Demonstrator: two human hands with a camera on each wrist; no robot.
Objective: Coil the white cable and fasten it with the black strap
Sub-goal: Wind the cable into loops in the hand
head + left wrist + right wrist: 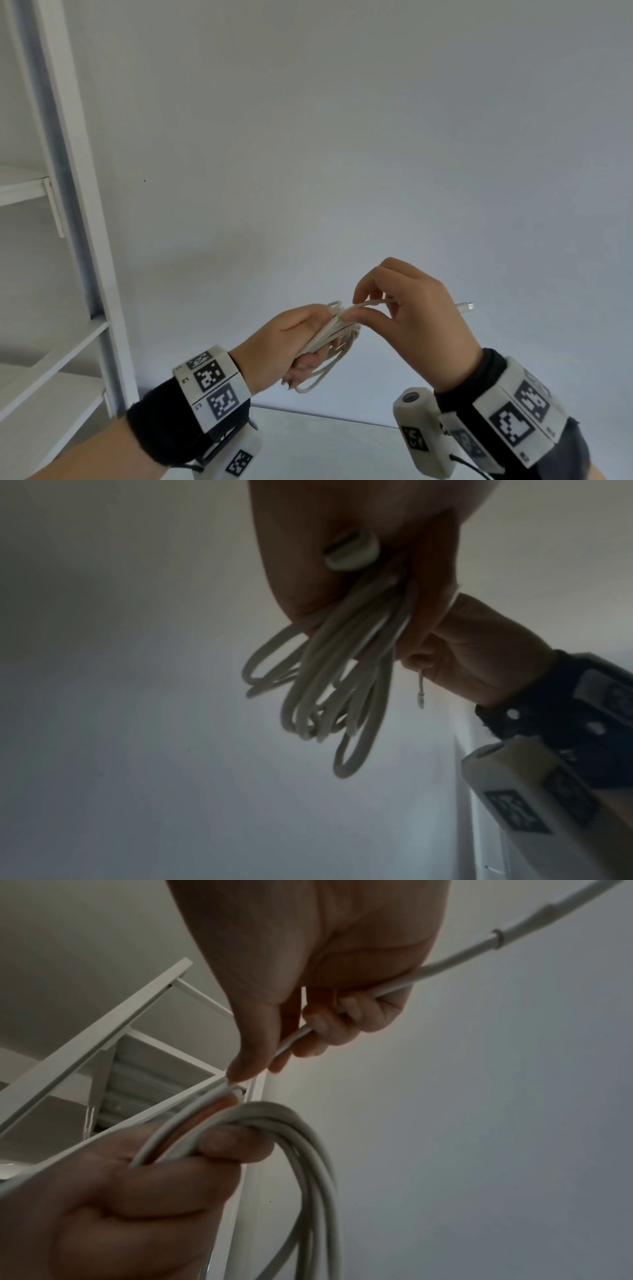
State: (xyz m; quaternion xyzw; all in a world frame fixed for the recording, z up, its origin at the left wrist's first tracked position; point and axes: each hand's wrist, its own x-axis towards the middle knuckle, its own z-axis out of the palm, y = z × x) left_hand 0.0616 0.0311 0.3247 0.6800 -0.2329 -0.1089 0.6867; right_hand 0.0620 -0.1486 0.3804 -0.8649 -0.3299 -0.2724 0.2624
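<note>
Several loops of the white cable [330, 337] are hanging bunched in the clenched left hand [287, 346], while the right hand [409, 313], just beside that bundle, is pinching the last loose stretch, its plug [465, 306] pointing away from it.

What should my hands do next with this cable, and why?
Probably lay the last free stretch onto the coil. The left hand grips the bundled cable, while the right hand pinches a loose length whose plug sticks out past it. No strap shows in any view, so finish coiling first.
</note>
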